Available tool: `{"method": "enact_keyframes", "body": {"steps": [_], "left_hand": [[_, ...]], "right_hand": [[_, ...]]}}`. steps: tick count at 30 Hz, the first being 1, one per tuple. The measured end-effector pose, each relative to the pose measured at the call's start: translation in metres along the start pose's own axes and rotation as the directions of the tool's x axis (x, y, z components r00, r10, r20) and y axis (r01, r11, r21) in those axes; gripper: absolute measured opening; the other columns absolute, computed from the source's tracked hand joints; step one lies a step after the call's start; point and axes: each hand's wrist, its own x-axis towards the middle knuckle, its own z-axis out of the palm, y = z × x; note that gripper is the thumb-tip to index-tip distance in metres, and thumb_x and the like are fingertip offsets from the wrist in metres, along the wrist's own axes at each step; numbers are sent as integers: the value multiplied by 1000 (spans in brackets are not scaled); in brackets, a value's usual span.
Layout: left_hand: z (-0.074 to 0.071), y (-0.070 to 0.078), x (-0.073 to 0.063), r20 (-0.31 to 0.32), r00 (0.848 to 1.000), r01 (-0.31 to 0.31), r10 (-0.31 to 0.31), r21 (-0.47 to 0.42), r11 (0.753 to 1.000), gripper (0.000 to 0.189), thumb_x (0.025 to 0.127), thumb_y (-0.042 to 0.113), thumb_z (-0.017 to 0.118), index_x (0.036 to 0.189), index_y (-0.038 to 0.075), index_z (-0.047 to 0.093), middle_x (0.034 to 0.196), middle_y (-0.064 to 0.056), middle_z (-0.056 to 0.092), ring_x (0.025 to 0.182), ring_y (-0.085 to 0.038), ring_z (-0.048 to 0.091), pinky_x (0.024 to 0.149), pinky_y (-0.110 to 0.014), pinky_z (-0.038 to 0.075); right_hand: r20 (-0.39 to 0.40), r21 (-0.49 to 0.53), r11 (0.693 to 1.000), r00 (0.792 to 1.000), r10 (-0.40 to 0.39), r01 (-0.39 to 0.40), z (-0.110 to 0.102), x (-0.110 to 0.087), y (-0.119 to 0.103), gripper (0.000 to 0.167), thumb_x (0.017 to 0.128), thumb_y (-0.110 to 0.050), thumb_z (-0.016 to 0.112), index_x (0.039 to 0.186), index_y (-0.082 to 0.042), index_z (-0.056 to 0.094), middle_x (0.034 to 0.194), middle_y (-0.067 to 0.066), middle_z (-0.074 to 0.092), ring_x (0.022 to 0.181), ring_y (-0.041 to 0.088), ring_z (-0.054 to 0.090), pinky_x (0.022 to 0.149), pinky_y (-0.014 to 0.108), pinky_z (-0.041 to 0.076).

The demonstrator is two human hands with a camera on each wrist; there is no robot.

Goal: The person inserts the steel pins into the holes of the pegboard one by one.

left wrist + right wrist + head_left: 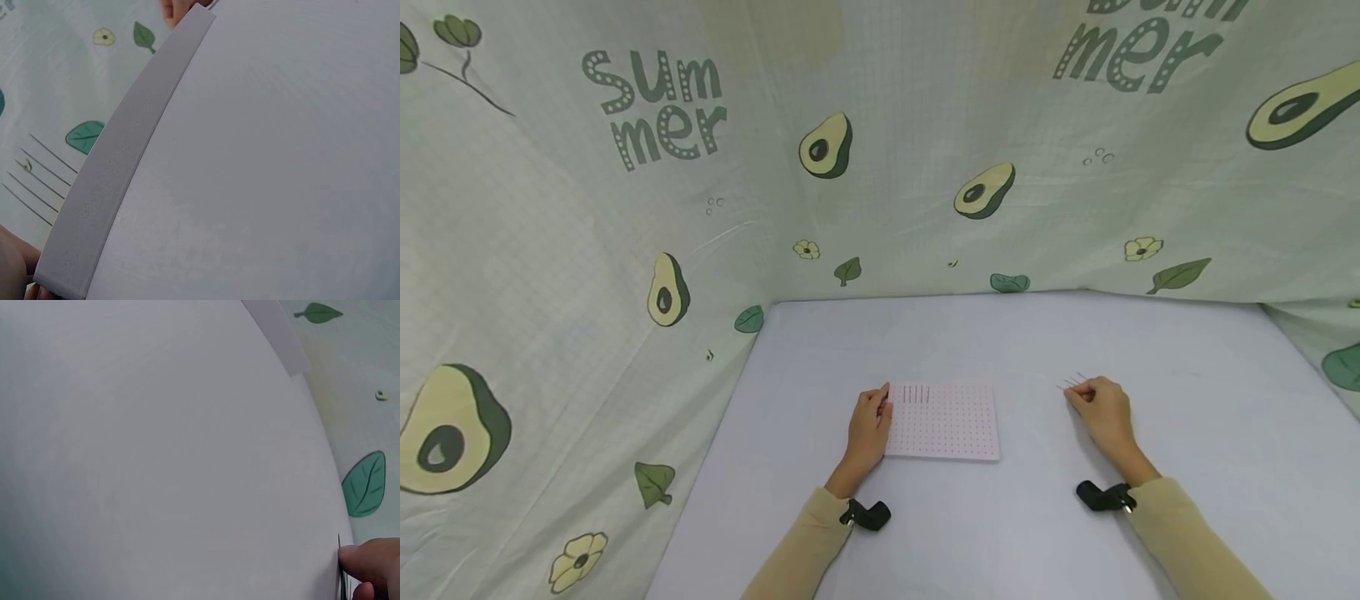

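Observation:
A pale perforated board (951, 425) lies on the table, its holes set in rows. Several thin dark needles (916, 394) stand in a row at its far left; the left wrist view shows these needles (53, 153) rising behind the board's side (119, 156). My left hand (868, 429) grips the board's left edge, thumb and fingers at the corner. To the right of the board, my right hand (1103, 412) pinches a needle (339, 540) between thumb and finger. More loose needles (1080, 376) lie by those fingertips, partly hidden by the hand.
The white table (1000, 533) reaches back to a hanging cloth (902, 233) printed with avocados and leaves. Black wrist-camera mounts (871, 516) sit at both sleeve cuffs. A stretch of table separates the board from the right hand.

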Motion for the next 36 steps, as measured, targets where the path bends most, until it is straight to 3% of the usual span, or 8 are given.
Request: {"method": "enact_keyframes", "body": {"steps": [12, 21, 30, 36], "left_hand": [[-1, -1, -1, -3, 1000, -21, 21, 5, 1000, 41, 104, 11, 51, 143, -3, 50, 124, -17, 54, 101, -23, 54, 87, -41, 46], [-2, -1, 2, 0, 1000, -22, 22, 2, 1000, 42, 105, 12, 51, 144, -2, 49, 125, -18, 53, 103, -24, 55, 89, -41, 46], [0, -2, 0, 8, 1000, -8, 8, 3, 1000, 41, 104, 12, 52, 143, -3, 50, 125, -17, 54, 102, -23, 55, 88, -41, 47], [1, -3, 1, 17, 1000, 3, -3, 4, 1000, 42, 104, 13, 51, 144, -1, 49, 126, -17, 54, 104, -23, 55, 89, -40, 46]], "right_hand": [[19, 7, 999, 998, -53, 53, 4, 1, -1, 10, 86, 6, 69, 77, 10, 67, 70, 14, 58, 68, 26, 51, 61, 29, 38], [44, -2, 994, 993, -108, 108, 1, 3, -5, 10, 90, 5, 67, 83, 12, 65, 75, 18, 58, 75, 34, 49, 72, 41, 28], [45, 32, 991, 991, -128, 126, -1, 3, -9, 12, 96, 6, 59, 91, 16, 61, 76, 22, 61, 71, 31, 54, 62, 33, 40], [91, 84, 988, 987, -136, 129, 0, 5, -11, 14, 100, 4, 53, 97, 17, 56, 79, 19, 57, 69, 22, 48, 58, 24, 38]]}}
